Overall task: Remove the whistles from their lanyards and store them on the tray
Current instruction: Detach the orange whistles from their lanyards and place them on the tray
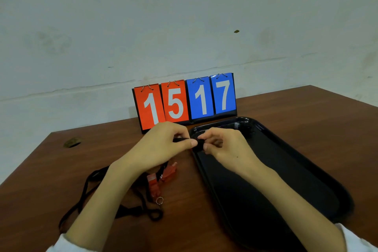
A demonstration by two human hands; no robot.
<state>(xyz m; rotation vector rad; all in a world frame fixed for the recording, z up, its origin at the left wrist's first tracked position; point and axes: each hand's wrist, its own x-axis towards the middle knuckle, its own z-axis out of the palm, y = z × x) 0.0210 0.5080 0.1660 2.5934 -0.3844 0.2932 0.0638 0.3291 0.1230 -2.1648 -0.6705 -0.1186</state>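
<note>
My left hand [163, 145] and my right hand [223, 145] meet above the near-left corner of the black tray [286, 180]. Between their fingertips they pinch a small black thing [197, 141], with a black lanyard end [180, 139] running into my left hand; whether it is a whistle I cannot tell. Two red whistles [155, 187] lie on the table below my left wrist, one with a metal ring [159, 200]. Black lanyard cords [88, 188] loop on the table under my left forearm. A dark item [237, 126] lies at the tray's far end.
A flip scoreboard [184, 101] reading 15 and 17 stands at the table's far edge against the wall. There is a round hole [72, 143] in the brown table [306, 112] at the left. The tray takes up the right half of the table.
</note>
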